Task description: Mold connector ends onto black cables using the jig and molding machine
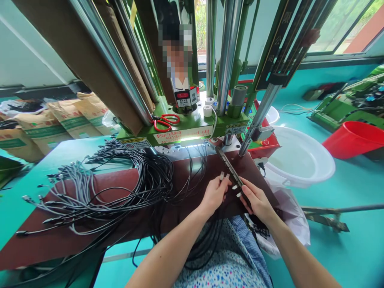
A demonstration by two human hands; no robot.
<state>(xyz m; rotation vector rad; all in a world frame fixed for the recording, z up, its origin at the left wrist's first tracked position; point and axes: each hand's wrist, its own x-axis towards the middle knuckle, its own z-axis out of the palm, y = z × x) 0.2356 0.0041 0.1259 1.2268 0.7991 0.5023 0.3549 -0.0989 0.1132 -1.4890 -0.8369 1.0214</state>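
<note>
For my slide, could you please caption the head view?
The left hand pinches cable plugs while the right hand holds a metal bar at a green press.

Both forearms came up from the bottom of the view, bare, angled in twd each other. L hand (213,195) was palm-down-ish, thumb + fingers pinched tog., wrist fairly straight. R hand (257,200) sat just beside it, fingers bent & pointing L, thumb side up, partly closed. Hands were near each other, not touching; R fingertips partly hidden.

Glossy metal columns (229,56), matt brown paper sacks (45,128), shiny red plastic bucket (355,140).
</note>
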